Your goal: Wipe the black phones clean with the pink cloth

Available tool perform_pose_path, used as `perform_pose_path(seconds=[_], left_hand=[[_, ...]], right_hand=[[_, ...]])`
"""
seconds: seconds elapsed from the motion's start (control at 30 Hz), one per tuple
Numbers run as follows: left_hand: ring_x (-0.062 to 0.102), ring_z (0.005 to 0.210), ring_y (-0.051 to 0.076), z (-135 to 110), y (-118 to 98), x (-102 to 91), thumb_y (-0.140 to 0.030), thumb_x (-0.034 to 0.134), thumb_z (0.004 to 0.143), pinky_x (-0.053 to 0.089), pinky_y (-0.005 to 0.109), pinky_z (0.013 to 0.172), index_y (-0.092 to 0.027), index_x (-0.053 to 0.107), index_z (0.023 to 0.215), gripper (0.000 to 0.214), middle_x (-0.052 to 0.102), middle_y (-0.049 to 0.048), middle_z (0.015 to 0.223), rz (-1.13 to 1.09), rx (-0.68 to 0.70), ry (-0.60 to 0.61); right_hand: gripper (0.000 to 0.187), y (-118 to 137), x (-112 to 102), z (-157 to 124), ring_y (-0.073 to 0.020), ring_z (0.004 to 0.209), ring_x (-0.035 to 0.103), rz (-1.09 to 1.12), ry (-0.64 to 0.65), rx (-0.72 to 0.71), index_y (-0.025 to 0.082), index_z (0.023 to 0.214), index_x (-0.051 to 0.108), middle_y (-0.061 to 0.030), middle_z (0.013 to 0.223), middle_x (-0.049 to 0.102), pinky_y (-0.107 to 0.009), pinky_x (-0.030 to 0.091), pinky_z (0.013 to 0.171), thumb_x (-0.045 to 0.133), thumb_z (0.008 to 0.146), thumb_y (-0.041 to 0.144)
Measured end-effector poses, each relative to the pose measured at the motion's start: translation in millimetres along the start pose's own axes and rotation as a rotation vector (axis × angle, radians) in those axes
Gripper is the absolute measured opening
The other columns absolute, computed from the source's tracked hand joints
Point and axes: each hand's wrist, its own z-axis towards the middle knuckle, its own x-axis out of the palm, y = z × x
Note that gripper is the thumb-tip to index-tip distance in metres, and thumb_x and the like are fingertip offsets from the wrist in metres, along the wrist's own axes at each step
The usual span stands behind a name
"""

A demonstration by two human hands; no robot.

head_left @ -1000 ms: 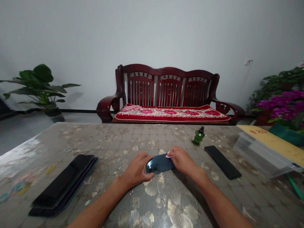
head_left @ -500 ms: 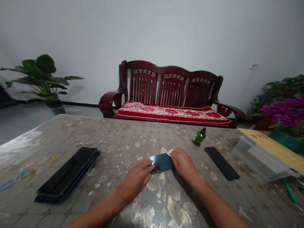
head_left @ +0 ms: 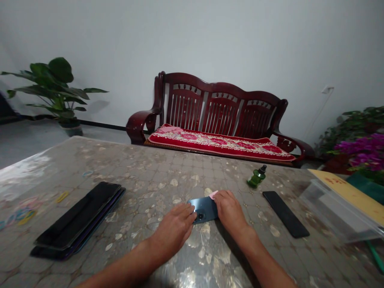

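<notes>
A dark blue phone (head_left: 204, 209) lies face down on the patterned table (head_left: 144, 176), its camera lenses toward me. My left hand (head_left: 175, 229) rests on the phone's near-left corner, fingers curled against it. My right hand (head_left: 229, 211) covers the phone's right end, fingers closed on a small pink cloth (head_left: 213, 195) that sticks out at the far side.
A stack of dark phones (head_left: 78, 219) lies at the left, with coloured rubber bands (head_left: 22, 210) beyond it. A black phone (head_left: 285, 218) and a small green bottle (head_left: 257, 177) lie at the right. A clear plastic box (head_left: 340, 209) stands far right. Behind the table is a red wooden bench (head_left: 219, 120).
The head camera has tilted and shifted, so everything sits lower right in view. Both hands stay on the blue phone; the right hand has slid slightly over its right end.
</notes>
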Motion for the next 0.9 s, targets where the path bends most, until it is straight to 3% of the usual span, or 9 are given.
perform_pose_path(seconds=[0.23,0.47,0.67,0.9], left_hand=[[0.063,0.116,0.029,2.9,-4.8,-5.8,-0.007,0.055,0.083,0.045,0.05,0.108,-0.018,0.067,0.11,0.031,0.069,0.0118,0.122,0.02,-0.01,0.037],[0.062,0.118,0.028,3.0,-4.3,-4.6,-0.009,0.056,0.083,0.044,0.049,0.11,-0.02,0.066,0.113,0.033,0.069,0.0109,0.125,0.049,0.0,0.035],[0.063,0.117,0.028,3.4,-5.2,-5.0,-0.008,0.057,0.084,0.044,0.049,0.109,-0.019,0.067,0.111,0.031,0.07,0.011,0.123,0.044,-0.01,0.042],[0.062,0.118,0.029,2.2,-5.6,-5.3,-0.007,0.056,0.083,0.043,0.05,0.11,-0.018,0.066,0.113,0.034,0.069,0.0117,0.125,0.043,-0.006,0.056]], right_hand=[[0.032,15.8,5.9,0.0,-0.0224,0.098,0.059,0.089,0.015,-0.118,0.02,0.105,0.072,-0.0075,0.104,0.071,-0.033,0.046,0.09,0.044,0.095,0.006],[0.033,-3.9,2.6,1.4,-0.024,0.097,0.058,-0.056,-0.002,0.002,0.019,0.105,0.072,-0.0088,0.101,0.071,-0.035,0.046,0.09,0.045,0.093,0.004],[0.029,19.7,8.8,-1.7,-0.0216,0.099,0.059,0.072,0.017,-0.158,0.019,0.108,0.071,-0.007,0.105,0.07,-0.032,0.047,0.09,0.049,0.094,0.006],[0.034,3.4,2.4,0.2,-0.0249,0.1,0.059,-0.047,0.02,-0.008,0.018,0.108,0.072,-0.0089,0.104,0.071,-0.035,0.048,0.091,0.046,0.093,0.003]])
